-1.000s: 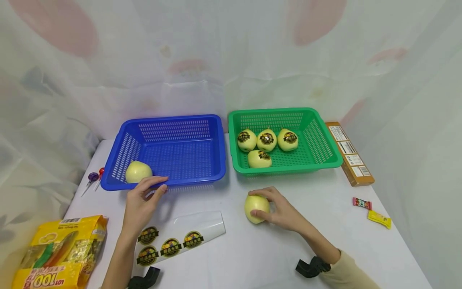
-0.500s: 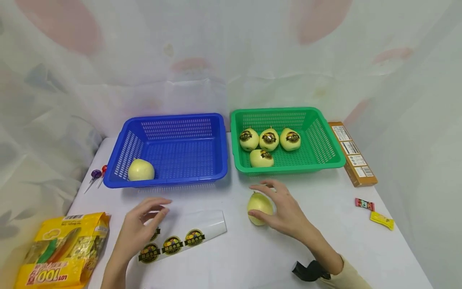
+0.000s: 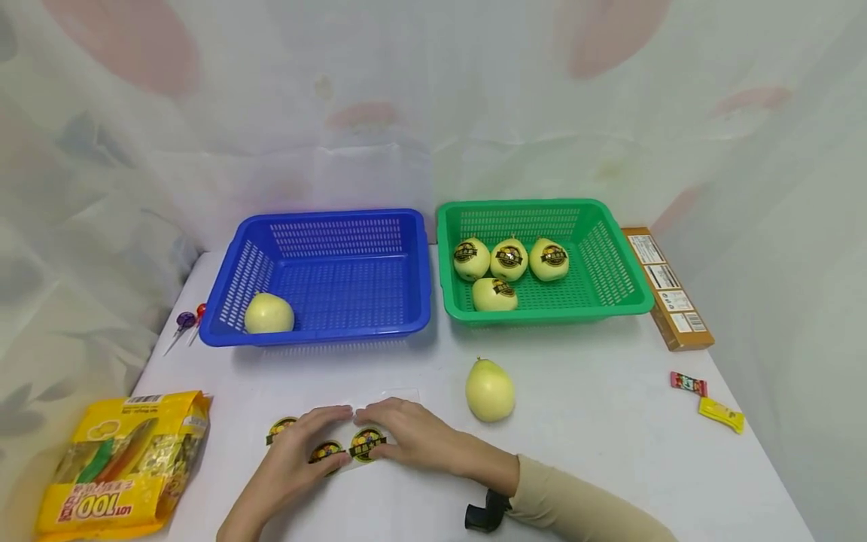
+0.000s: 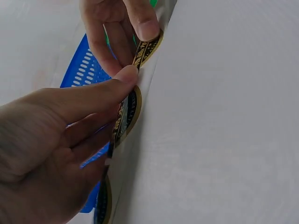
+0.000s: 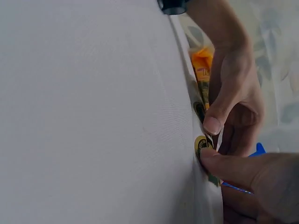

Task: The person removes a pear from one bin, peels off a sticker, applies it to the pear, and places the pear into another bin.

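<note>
Both hands meet over a clear sheet of round black-and-gold stickers [image 3: 281, 427] on the white table. My left hand [image 3: 298, 452] grips the sheet's middle, its thumb [image 4: 119, 79] on the front side and fingers curled behind. Close beside it, my right hand [image 3: 416, 436] holds the right end, thumb [image 5: 212, 161] on the rightmost sticker [image 3: 367, 444]. The left hand covers part of the sheet. A pale yellow pear [image 3: 490, 391] without a visible sticker stands on the table, right of the hands.
Behind stand a blue basket [image 3: 345, 331] with one plain pear [image 3: 269, 313] and a green basket [image 3: 576, 309] with several stickered pears [image 3: 495, 294]. A yellow candy bag [image 3: 125, 463] and lollipops [image 3: 186, 321] lie left; a brown box [image 3: 667, 290] and wrapped candies [image 3: 721, 414] lie right.
My right hand has let go of the pear and moved left to the sticker sheet. My left hand has come from the blue basket's rim down to the sheet.
</note>
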A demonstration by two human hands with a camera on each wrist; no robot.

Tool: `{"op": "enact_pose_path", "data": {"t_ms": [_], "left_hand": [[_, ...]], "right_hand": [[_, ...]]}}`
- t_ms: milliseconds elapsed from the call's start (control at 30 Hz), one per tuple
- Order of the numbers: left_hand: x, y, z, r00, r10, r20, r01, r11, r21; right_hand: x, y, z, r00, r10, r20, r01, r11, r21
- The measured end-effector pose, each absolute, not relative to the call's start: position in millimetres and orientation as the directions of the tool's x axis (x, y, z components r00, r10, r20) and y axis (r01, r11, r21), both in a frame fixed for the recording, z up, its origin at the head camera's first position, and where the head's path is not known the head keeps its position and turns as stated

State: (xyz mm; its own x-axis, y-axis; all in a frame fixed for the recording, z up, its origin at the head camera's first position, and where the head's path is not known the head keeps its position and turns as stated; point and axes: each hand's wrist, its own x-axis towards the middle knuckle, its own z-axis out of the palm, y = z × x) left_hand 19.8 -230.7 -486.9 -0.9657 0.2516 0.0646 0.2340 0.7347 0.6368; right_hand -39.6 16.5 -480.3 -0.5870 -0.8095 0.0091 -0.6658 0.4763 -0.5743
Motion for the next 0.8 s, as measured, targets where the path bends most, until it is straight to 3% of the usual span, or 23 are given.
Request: {"op": "enact_pose_path", "data": {"t_ms": [133, 367, 500, 800], "left_hand": [[19, -226, -486, -0.968, 0.247, 0.049, 0.216, 0.715, 0.664], [11, -215, -480, -0.947, 0.262, 0.188, 0.32, 0.696, 0.643], [6, -212, -477, -0.963, 0.224, 0.149, 0.264, 0.683, 0.681], [-3, -218, -472, -0.967, 0.254, 0.003, 0.162, 0.608, 0.777]], "right_hand": [[-42, 16, -484, -0.635, -0.772, 0.045, -0.647, 0.499, -0.576], [-51, 20, -484, -0.69, -0.72, 0.073, -0.49, 0.39, -0.78], [-54, 23, -481, -0.718, -0.692, 0.075, -0.415, 0.339, -0.844], [-54, 26, -483, -0.696, -0.655, 0.296, -0.58, 0.269, -0.769]]}}
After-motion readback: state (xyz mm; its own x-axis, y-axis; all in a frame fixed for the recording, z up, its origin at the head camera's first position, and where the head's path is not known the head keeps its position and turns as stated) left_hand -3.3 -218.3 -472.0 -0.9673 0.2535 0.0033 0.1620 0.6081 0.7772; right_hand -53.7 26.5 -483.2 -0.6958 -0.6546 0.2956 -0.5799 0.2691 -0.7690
